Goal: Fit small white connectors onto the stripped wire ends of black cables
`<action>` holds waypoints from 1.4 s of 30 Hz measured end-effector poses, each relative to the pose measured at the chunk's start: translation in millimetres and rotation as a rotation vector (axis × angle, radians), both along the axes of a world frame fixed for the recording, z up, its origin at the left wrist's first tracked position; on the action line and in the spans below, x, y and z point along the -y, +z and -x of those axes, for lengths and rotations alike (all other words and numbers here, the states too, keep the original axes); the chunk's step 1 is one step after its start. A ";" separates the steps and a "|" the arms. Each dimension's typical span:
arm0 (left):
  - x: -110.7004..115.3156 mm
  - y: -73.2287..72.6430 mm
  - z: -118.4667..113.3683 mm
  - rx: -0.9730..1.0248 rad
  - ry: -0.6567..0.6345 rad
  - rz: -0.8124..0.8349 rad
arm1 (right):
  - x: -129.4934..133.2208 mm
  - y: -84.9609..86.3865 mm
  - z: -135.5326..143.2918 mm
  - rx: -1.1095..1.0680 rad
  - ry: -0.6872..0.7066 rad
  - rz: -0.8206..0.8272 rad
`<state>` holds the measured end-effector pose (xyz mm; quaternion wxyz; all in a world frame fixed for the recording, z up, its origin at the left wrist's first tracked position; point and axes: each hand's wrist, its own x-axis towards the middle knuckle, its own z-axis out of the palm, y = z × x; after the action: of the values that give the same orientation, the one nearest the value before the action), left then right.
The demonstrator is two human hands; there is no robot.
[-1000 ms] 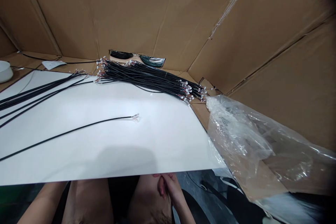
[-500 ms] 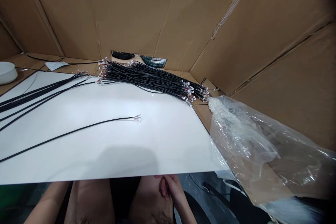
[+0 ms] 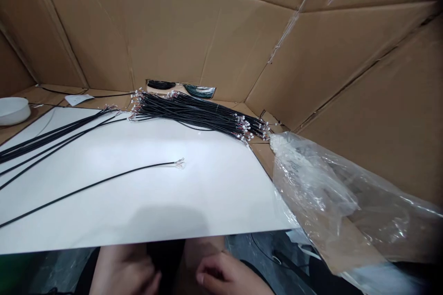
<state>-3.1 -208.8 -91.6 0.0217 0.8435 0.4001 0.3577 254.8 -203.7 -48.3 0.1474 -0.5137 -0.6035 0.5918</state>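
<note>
Below the front edge of the white board, both of my hands are over my lap. My left hand (image 3: 133,273) is smeared by motion, so its fingers cannot be made out well. My right hand (image 3: 230,273) is loosely curled, thumb near the bent fingers, and nothing shows in it. Neither hand touches the cables. On the board lies a single black cable (image 3: 104,179), its stripped end with thin wires and small pale connectors pointing right. More black cables (image 3: 51,140) run off to the left. A thick bundle of black cables (image 3: 194,113) with white connectors lies along the back.
The white board (image 3: 221,193) lies inside tall cardboard walls (image 3: 173,23). At right, a clear plastic bag (image 3: 318,184) holding whitish contents overlaps the board's edge. A white round container (image 3: 14,110) and a paper slip (image 3: 79,99) stand at the back left. A cutout at the back shows coiled cable (image 3: 161,85).
My right hand has come off my thigh and curled. My left hand has moved inward over my lap, into view. The camera has tilted slightly, shifting the scene down; the cables lie as before.
</note>
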 end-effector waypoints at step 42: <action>-195.5 92.9 -20.9 0.337 -0.027 0.865 | -257.7 29.4 22.1 0.620 -0.329 -0.868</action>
<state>17.8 -13.3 1.3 0.4409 0.6921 0.4926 0.2898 232.8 54.0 -19.0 0.2513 -0.6432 -0.7189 0.0795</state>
